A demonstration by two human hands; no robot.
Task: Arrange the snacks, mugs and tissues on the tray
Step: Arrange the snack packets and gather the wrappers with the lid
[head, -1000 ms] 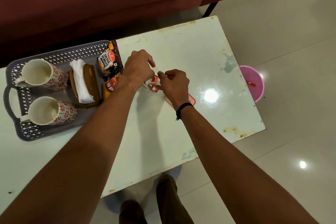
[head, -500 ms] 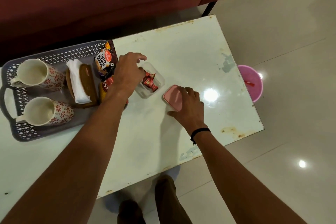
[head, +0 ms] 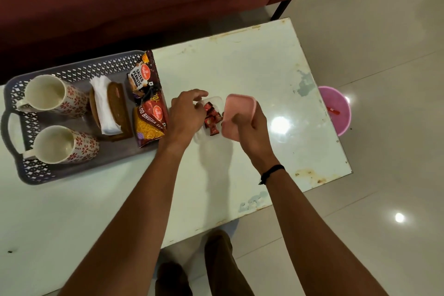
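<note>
While the right hand (head: 249,127) grips the pink lid (head: 239,113) and holds it tilted just above the right edge of the clear box (head: 211,115), the left hand (head: 186,113) rests on the box's left side with fingers loosely spread, steadying it rather than clasping it. Inside lie red-wrapped sweets (head: 211,119), heaped unevenly, and that is the first risk: if the lid comes down skewed, a wrapper may catch under the rim and the lid will not seat, or the light box may skid across the smooth worktop (head: 240,67). A hard press with so slack a hold on the left could tip it and spill the sweets. Further out, the tray (head: 79,72) sits just left of the box and already carries two mugs (head: 51,96), the tissues (head: 103,103) in a brown holder and two snack packets (head: 149,120), one poking over the right rim. Room for the box looks tight; pushing it in may knock the packets or nudge a mug.
</note>
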